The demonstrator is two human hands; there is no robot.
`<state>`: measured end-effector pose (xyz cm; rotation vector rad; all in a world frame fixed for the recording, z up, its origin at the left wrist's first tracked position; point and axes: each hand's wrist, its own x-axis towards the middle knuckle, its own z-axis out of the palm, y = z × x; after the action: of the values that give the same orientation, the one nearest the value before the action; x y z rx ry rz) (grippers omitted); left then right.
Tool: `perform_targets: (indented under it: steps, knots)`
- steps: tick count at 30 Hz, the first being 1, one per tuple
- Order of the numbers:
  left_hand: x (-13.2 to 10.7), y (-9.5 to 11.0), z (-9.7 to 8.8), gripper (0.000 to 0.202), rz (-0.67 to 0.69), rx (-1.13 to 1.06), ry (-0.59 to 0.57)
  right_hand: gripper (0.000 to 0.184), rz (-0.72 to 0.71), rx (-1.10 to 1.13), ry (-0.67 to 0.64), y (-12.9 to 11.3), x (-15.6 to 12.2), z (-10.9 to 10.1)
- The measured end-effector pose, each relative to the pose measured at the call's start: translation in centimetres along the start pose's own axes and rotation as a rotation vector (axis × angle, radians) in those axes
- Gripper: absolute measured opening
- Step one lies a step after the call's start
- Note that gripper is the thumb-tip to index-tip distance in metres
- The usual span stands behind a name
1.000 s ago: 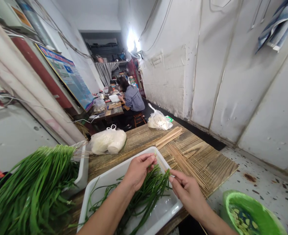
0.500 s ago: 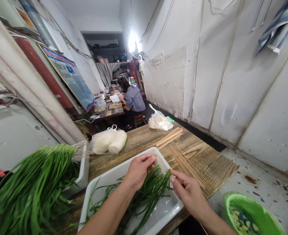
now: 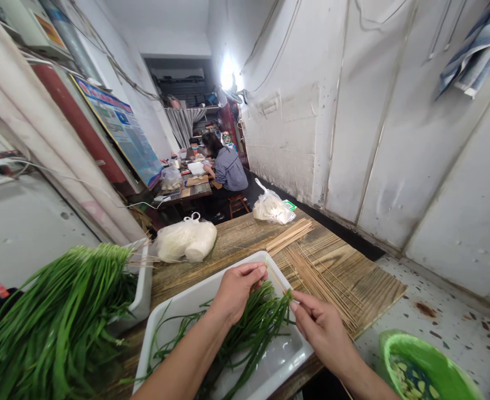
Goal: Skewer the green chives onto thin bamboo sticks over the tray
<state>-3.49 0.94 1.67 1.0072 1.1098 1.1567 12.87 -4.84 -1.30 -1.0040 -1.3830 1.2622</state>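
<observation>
My left hand (image 3: 236, 291) pinches a bunch of green chive stalks (image 3: 249, 333) over a white tray (image 3: 186, 303). A thin bamboo skewer (image 3: 275, 279) runs between my two hands. My right hand (image 3: 322, 328) is closed on the skewer's near end, just right of the chive tips. The chives fan down and left across the tray. Loose bamboo skewers (image 3: 320, 275) lie spread on the wooden table (image 3: 365, 283) right beside my right hand.
A big heap of chives (image 3: 49, 322) fills a white tub (image 3: 143, 283) at left. Two white plastic bags (image 3: 186, 239) (image 3: 272, 208) sit at the table's far edge. A green basin (image 3: 428, 366) stands on the floor at lower right. A person (image 3: 226, 166) sits at a far table.
Both hands keep their hold and have barely shifted; the skewer end and chive tips stay together. The view has drifted slightly.
</observation>
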Motion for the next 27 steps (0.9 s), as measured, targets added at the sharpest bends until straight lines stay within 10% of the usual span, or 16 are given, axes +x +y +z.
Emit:
perform_targets:
  steps: [20,27]
  knots:
    - [-1.4,-0.8,1.8,0.018,0.177,0.369,-0.03,0.05,0.014,0.088,0.046,0.6,0.1,0.1]
    - [-1.6,1.8,0.4,0.023,0.196,0.603,-0.472,0.046,-0.035,0.081,0.022,0.9,-0.4,-0.2]
